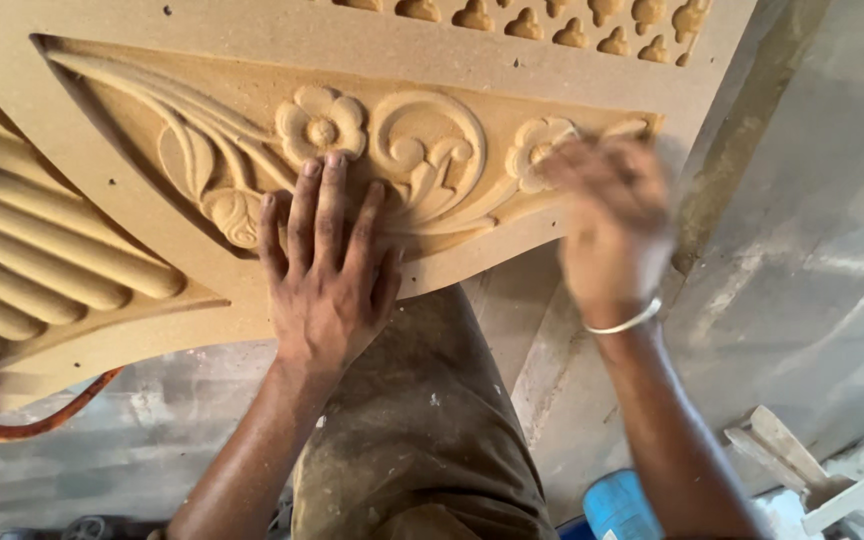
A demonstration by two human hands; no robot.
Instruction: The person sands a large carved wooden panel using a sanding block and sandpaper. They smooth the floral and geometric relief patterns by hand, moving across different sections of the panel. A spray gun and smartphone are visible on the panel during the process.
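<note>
A large tan carved wooden panel (472,70) fills the upper view, with raised flowers, leaves and scrolls in a sunken band. My left hand (327,270) lies flat, fingers spread, on the carving just below a round flower (322,125). My right hand (612,225) is blurred with motion at the right end of the carved band, over a second flower (537,145). Whether it holds anything I cannot tell. A thin white bangle (624,322) circles that wrist.
Fluted ribs (32,260) run along the panel's left part and a pierced pattern (552,20) lines its top. An orange hose (47,420) curls at lower left. My dusty trouser leg (422,420) is below. A blue container (617,505) and wood offcuts (802,475) lie on the grey floor.
</note>
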